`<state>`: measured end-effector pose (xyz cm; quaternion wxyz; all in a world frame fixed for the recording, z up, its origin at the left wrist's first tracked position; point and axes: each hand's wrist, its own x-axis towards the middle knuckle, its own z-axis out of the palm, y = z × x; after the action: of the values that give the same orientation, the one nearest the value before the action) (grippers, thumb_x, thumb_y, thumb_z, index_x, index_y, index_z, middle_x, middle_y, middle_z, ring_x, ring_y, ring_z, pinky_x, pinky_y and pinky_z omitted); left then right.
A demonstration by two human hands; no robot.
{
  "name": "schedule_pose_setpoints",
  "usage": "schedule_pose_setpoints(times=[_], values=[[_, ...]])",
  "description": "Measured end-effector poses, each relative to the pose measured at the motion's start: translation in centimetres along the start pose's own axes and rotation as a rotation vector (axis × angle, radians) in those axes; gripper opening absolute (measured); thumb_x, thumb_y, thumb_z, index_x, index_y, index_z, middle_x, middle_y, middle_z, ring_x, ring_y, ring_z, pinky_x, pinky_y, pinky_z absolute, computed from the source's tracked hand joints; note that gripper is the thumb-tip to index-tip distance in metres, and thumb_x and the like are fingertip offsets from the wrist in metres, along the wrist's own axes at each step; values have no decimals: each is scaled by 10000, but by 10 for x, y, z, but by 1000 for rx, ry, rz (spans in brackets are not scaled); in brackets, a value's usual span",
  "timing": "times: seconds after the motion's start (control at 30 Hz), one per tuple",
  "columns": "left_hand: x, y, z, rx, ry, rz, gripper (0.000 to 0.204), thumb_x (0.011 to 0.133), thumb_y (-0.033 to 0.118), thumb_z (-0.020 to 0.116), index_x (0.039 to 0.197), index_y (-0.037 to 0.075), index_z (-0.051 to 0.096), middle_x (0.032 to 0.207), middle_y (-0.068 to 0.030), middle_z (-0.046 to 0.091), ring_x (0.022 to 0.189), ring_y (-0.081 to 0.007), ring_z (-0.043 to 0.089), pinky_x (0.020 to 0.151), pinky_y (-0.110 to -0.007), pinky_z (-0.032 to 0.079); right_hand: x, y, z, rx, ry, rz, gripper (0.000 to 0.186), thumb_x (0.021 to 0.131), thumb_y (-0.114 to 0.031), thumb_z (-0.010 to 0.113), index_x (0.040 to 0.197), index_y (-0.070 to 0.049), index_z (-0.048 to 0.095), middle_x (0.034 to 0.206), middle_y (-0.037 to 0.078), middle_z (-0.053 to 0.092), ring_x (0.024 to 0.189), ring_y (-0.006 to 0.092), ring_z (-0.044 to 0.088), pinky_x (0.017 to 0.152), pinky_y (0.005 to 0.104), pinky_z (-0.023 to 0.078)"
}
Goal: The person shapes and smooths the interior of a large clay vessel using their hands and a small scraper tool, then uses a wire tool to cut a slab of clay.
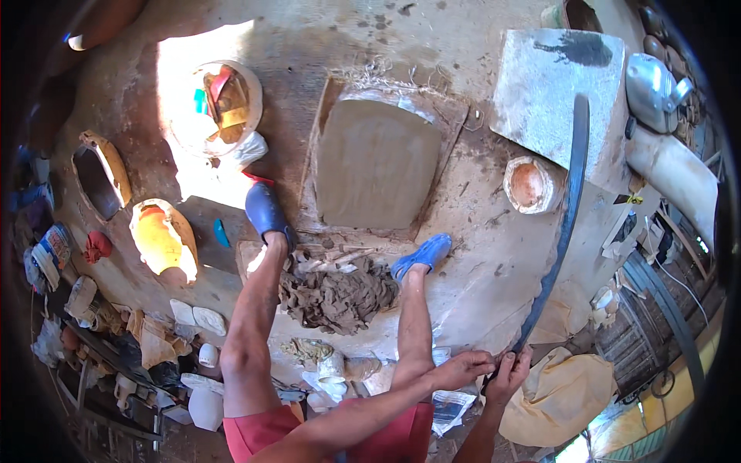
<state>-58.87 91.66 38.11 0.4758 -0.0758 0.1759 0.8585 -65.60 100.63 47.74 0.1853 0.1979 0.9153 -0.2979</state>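
Note:
A long, narrow dark strip rises in a slight bend from my hands toward the upper right, its far end over a pale block. Its near end is in my right hand, whose fingers close around it. My left hand reaches across from the left, fingertips pinched together beside the right hand at the strip's end; what lies between them is too small to make out. Ahead of my feet, a smooth grey-brown clay slab lies flat on a board. Between my legs sits a heap of torn wet clay.
A bucket with coloured pieces stands upper left. Hollow moulds lie on the left, and a small round one is by the block. A metal can stands far right. A tan sheet lies beside my right hand.

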Motion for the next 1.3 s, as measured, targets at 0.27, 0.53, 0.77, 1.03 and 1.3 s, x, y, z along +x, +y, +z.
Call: schedule_pose_setpoints(times=[0.27, 0.53, 0.77, 1.03, 1.3], values=[[-105, 170, -213, 1224, 887, 410, 603, 835, 100, 746, 1408, 64, 563, 1192, -210, 671, 1216, -324, 628, 1016, -449, 527, 121, -73, 87, -398, -138, -507, 321, 842, -99, 796, 1106, 8, 648, 895, 138, 625, 798, 324, 622, 714, 430, 499], [-164, 307, -413, 2159, 860, 40, 604, 750, 153, 786, 1332, 186, 627, 1208, -48, 625, 1152, -283, 595, 1004, -457, 437, 328, -30, 221, -438, -358, -897, 366, 664, -110, 807, 987, -66, 641, 896, 143, 619, 835, 388, 639, 710, 474, 508], [-109, 295, -473, 1997, 1256, 43, 358, 720, 64, 743, 1052, 137, 628, 1016, -67, 565, 1018, -303, 565, 848, -435, 435, 422, 10, 294, -614, -442, -707, 358, 701, -127, 845, 983, -85, 629, 990, 94, 627, 1020, 328, 625, 862, 460, 510], [-102, 295, -510, 1975, 1303, 53, 304, 694, -8, 693, 970, 122, 694, 1003, -60, 583, 1025, -307, 558, 872, -439, 427, 445, 25, 324, -633, -405, -703, 520, 702, -91, 826, 1204, -150, 707, 1041, 64, 613, 1107, 280, 574, 958, 460, 432], [-114, 313, -520, 1993, 1302, 53, 378, 697, -46, 691, 1035, 120, 659, 983, -64, 596, 1013, -315, 569, 866, -428, 426, 446, 7, 343, -727, -464, -610, 507, 743, -83, 770, 1239, -151, 692, 1115, 83, 638, 1127, 309, 587, 976, 500, 442]])
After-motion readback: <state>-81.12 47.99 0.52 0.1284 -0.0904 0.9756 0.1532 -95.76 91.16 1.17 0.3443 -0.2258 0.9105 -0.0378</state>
